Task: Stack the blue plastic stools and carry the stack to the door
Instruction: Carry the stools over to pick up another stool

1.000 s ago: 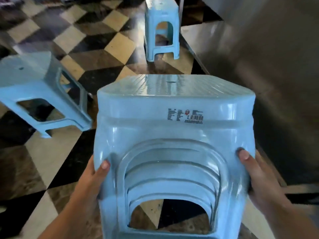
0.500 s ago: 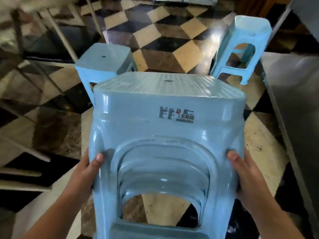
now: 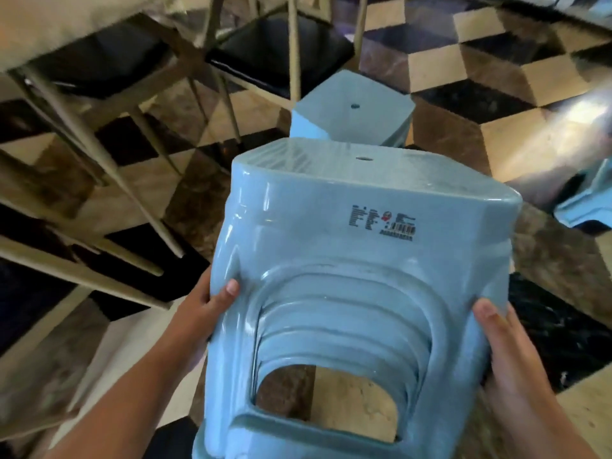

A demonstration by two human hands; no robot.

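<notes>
While both hands clasp it, the stack of blue stools [image 3: 364,260] sits upright and off the floor in the head view, nested arches visible through its side opening. The left hand [image 3: 202,313] has its grip closed on the left leg, thumb pressed to the front face. The right hand [image 3: 500,346] grips the right leg likewise. A single blue stool [image 3: 351,111] stands on the chequered floor [image 3: 463,67] just behind the stack. Chair legs [image 3: 99,154] crowd the left.
</notes>
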